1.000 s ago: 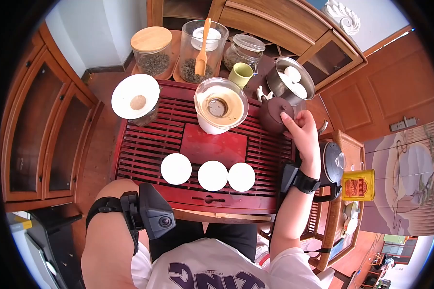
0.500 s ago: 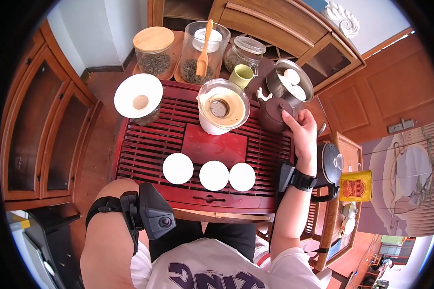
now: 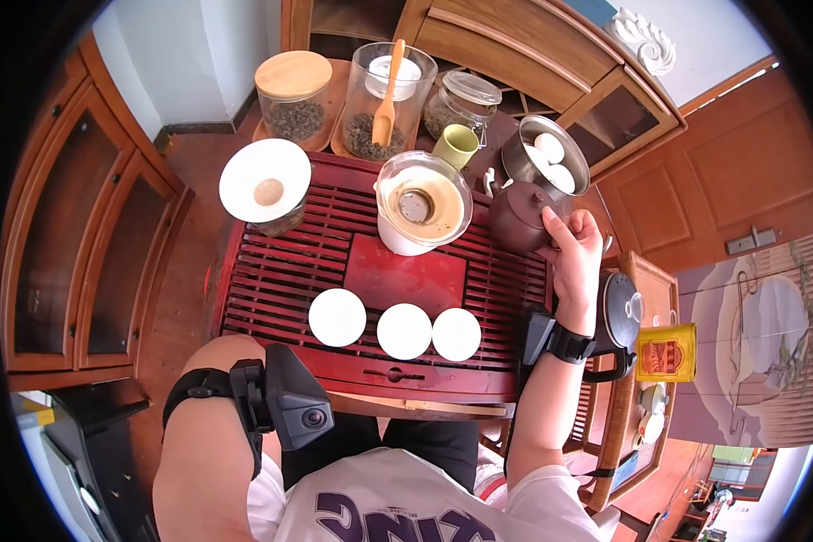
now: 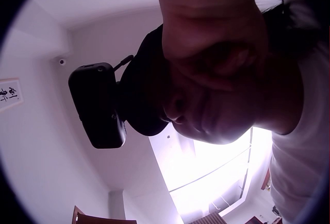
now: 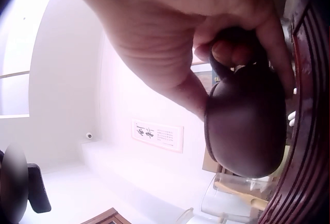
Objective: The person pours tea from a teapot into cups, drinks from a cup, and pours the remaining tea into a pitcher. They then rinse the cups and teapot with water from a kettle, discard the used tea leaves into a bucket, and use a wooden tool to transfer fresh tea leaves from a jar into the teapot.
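My right hand (image 3: 576, 262) grips a dark brown clay teapot (image 3: 517, 221) by its loop handle, at the far right corner of the slatted red tea tray (image 3: 379, 370). In the right wrist view the fingers pass through the handle (image 5: 218, 64) and the thumb lies along the teapot's upper side. The teapot's lid is on. My left hand (image 4: 216, 38) appears dark in the left wrist view, its fingers loosely bent with nothing seen in them. In the head view it is mostly hidden behind the wrist camera (image 3: 300, 397), near the lap.
Three white cups (image 3: 337, 317) line the tray's near side. A strainer sits on a white-based vessel (image 3: 415, 203) at mid-tray. Left of it, a white funnel-like dish (image 3: 264, 172) tops another vessel. Tea jars (image 3: 294, 95), a green cup (image 3: 456, 144) and a metal pot (image 3: 565, 144) stand behind.
My right hand and the teapot have shifted slightly right, opening a small gap between the spout and the white figurine. The whole head view has drifted a little. The left arm stays put.
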{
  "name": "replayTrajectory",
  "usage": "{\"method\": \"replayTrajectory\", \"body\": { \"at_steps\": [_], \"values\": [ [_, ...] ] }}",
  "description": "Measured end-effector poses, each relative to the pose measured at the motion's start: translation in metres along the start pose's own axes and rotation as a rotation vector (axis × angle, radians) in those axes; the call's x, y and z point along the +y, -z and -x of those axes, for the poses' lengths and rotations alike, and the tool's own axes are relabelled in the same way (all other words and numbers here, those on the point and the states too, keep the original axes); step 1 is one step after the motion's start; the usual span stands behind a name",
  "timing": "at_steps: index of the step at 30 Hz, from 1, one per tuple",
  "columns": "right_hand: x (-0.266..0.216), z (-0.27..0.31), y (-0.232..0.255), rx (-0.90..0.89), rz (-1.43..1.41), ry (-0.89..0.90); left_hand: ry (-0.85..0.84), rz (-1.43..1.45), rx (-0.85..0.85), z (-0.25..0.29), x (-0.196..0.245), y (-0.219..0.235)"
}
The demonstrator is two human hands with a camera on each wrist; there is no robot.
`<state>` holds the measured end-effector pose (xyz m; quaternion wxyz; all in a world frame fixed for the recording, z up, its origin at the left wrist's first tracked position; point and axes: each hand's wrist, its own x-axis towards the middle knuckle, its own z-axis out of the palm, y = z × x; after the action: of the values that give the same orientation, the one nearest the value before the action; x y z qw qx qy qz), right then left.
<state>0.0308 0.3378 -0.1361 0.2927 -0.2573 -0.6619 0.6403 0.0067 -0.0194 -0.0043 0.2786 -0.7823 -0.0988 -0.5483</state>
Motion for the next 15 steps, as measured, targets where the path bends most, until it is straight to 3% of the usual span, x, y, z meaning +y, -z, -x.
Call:
{"method": "replayTrajectory", "body": {
  "at_steps": [10,15],
  "values": [
    [-0.009,0.007,-0.003,-0.142,-0.305,-0.02,0.002,0.018,-0.017,-0.001,-0.009,0.002],
    [-0.017,0.014,-0.006,-0.2,-0.253,-0.044,0.0,0.047,-0.01,0.0,-0.012,0.002]
  ]
}}
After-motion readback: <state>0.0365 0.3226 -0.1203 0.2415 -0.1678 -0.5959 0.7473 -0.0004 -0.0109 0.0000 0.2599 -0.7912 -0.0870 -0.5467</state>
